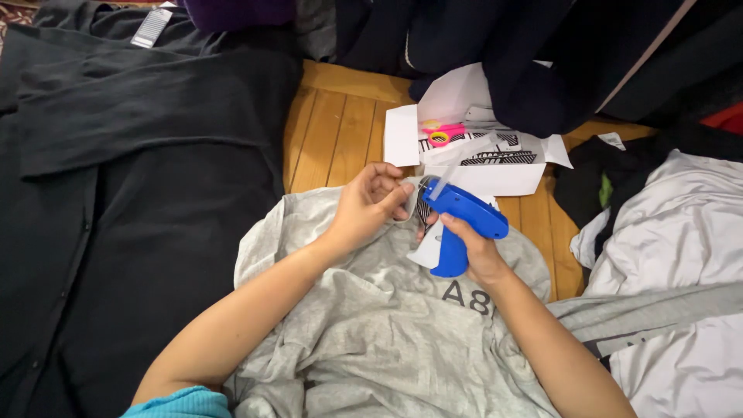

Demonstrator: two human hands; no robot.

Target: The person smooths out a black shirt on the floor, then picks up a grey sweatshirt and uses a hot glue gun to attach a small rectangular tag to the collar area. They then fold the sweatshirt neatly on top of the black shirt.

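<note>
your right hand (481,255) grips the blue plastic tagging gun (463,220); left hand (370,205) pinches the grey cotton shirt (387,333) collar and card tag; needle seems set, so squeeze steadily

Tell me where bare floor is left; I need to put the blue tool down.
Bare wooden floor shows between the black garment and the white paper tags, above the grey shirt. A narrow strip borders the white garment. Elsewhere, clothes crowd everything.
</note>
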